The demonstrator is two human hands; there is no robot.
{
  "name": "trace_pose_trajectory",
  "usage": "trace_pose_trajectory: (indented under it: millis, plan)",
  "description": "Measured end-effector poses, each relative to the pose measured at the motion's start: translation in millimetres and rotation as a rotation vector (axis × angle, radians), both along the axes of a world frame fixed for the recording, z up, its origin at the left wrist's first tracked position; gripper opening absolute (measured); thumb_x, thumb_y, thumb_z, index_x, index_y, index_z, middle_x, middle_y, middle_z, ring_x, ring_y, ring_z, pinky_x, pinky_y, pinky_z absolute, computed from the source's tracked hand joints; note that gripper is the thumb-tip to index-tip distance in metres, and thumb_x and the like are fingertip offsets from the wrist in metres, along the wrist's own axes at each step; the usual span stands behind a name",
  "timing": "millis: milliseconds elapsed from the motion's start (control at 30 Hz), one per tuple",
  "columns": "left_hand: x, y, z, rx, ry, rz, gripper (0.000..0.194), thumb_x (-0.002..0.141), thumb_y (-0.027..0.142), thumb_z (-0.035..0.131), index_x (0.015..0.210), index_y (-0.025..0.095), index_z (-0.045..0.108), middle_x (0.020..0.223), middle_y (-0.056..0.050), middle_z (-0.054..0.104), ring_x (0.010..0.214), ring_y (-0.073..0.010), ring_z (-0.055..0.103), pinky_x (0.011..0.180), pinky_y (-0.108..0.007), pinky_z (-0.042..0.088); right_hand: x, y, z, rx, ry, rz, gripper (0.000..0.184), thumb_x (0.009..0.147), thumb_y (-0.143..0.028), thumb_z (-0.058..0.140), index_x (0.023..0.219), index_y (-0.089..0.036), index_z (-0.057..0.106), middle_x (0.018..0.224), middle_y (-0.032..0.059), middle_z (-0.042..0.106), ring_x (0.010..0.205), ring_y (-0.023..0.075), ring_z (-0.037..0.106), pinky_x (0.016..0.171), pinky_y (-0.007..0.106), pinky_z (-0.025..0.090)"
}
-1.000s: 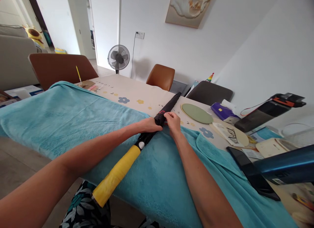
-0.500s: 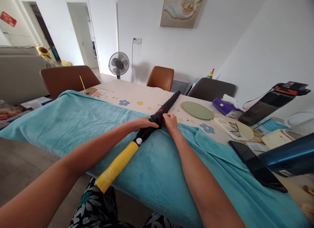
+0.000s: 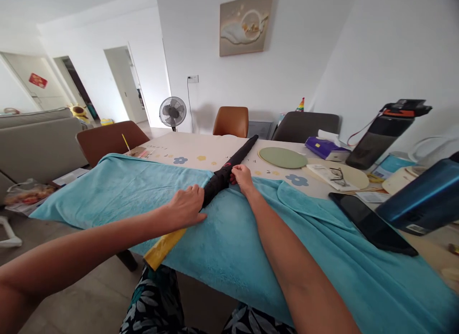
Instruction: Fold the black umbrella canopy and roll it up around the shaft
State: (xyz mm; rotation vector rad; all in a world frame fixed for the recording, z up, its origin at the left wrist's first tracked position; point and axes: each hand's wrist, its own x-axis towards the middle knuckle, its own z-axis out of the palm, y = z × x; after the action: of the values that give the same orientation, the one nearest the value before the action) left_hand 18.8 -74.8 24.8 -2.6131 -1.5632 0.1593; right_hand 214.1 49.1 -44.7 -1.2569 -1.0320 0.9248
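A long folded umbrella [image 3: 237,158] with black cloth and a yellow handle [image 3: 163,248] lies slantwise across a turquoise blanket [image 3: 229,238], its tip pointing to the far side of the table. Around its lower black part, just above the handle, my left hand [image 3: 188,205] is closed, covering the handle's upper end. Farther up, the fingers of my right hand [image 3: 242,177] are pinched together at the right side of the black cloth. What exactly lies between those fingertips is too small to tell.
On the right are a green oval mat [image 3: 283,158], glasses [image 3: 339,177], a black tablet-like device [image 3: 373,224], a blue bottle [image 3: 418,200], a dark tilted bottle [image 3: 383,138] and a purple tissue pack [image 3: 322,148]. Chairs [image 3: 231,122] and a fan [image 3: 172,112] stand beyond the table.
My left hand has slid down the umbrella toward the yellow handle. The right hand stays at nearly the same place on the cloth. The view has tilted up slightly.
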Motion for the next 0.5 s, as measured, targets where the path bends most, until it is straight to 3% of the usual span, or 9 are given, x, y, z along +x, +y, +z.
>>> trace_pose_trajectory:
  millis: [133, 300, 400, 500]
  plan:
    - [-18.8, -17.9, -5.6, -0.104, 0.017, 0.083, 0.038, 0.075, 0.043, 0.046, 0.101, 0.015, 0.046, 0.102, -0.015, 0.054, 0.088, -0.0314, 0.058, 0.067, -0.038, 0.044, -1.0, -0.6, 0.1, 0.002, 0.017, 0.011, 0.015, 0.064, -0.009, 0.049, 0.075, -0.018, 0.049, 0.046, -0.0064, 0.052, 0.035, 0.0096, 0.049, 0.031, 0.017, 0.035]
    - [-27.7, -10.8, -7.6, -0.226, -0.132, 0.087, 0.03, 0.076, 0.04, 0.043, 0.095, 0.018, 0.045, 0.091, -0.01, 0.059, 0.081, -0.0276, 0.059, 0.067, -0.036, 0.041, 2.6, -1.1, 1.1, 0.003, 0.043, 0.026, 0.014, 0.062, -0.009, 0.051, 0.073, -0.018, 0.051, 0.044, -0.0063, 0.052, 0.035, 0.0093, 0.049, 0.032, 0.017, 0.037]
    - [-39.9, -0.3, -5.5, -0.378, -0.364, 0.167, 0.029, 0.072, 0.044, 0.049, 0.087, 0.019, 0.048, 0.081, -0.005, 0.058, 0.078, -0.0247, 0.058, 0.064, -0.033, 0.041, 8.4, -1.2, 1.7, -0.004, 0.072, -0.017, 0.009, 0.063, -0.011, 0.051, 0.069, -0.017, 0.05, 0.042, -0.0069, 0.049, 0.033, 0.0086, 0.046, 0.031, 0.017, 0.036]
    - [-59.7, 10.6, -2.0, -0.76, -0.776, 0.335, 0.033, 0.069, 0.048, 0.055, 0.085, 0.019, 0.05, 0.083, -0.003, 0.06, 0.077, -0.0208, 0.059, 0.062, -0.03, 0.044, 12.8, -0.1, 1.2, -0.008, 0.107, -0.08, 0.006, 0.062, -0.012, 0.051, 0.066, -0.017, 0.048, 0.039, -0.0077, 0.045, 0.032, 0.0079, 0.044, 0.03, 0.016, 0.035]
